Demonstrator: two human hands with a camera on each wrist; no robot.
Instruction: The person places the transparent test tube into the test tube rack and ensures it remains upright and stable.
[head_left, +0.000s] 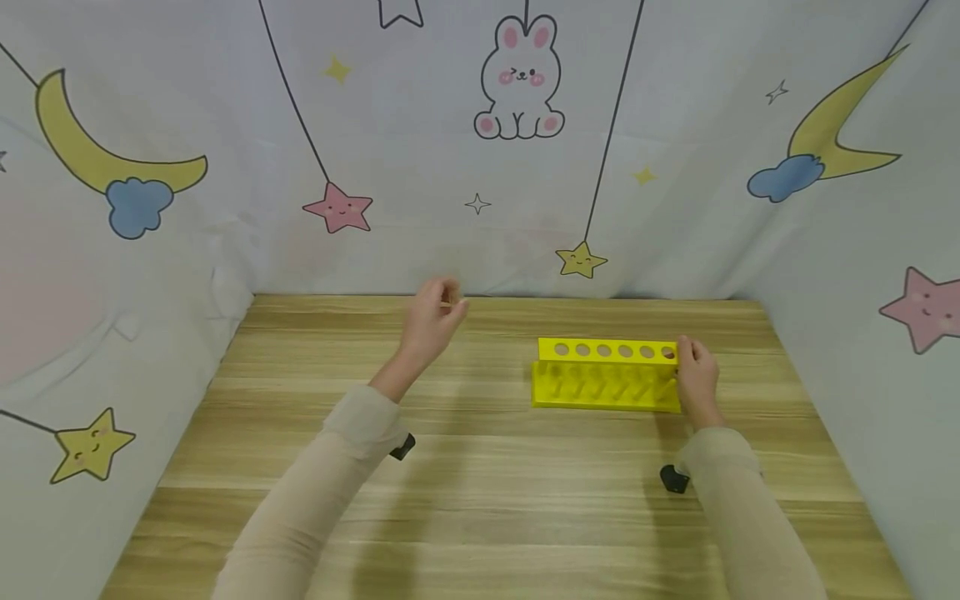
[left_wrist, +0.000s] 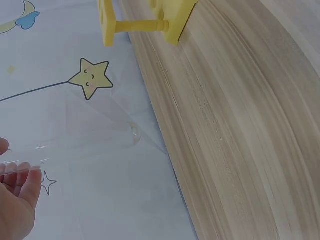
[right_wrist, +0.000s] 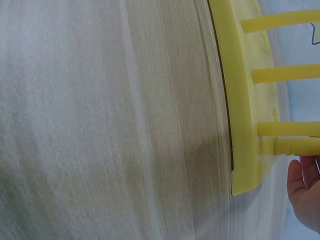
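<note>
Evidently bracing it, the right hand [head_left: 698, 379] grips the three-o'clock end of a yellow rack [head_left: 606, 385] on a wooden table [head_left: 525, 500], while the left hand [head_left: 433, 317], toward ten o'clock from the rack, pinches a clear tube [left_wrist: 90, 142] (barely visible), likely to leave its rounded tip free. A printed curtain [head_left: 435, 150] at twelve o'clock blocks reach beyond the table.

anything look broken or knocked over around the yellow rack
Nothing stands out: the yellow rack stands upright on the table, right hand at one end; the clear tube in the left hand shows no obvious damage, though it is faint.
</note>
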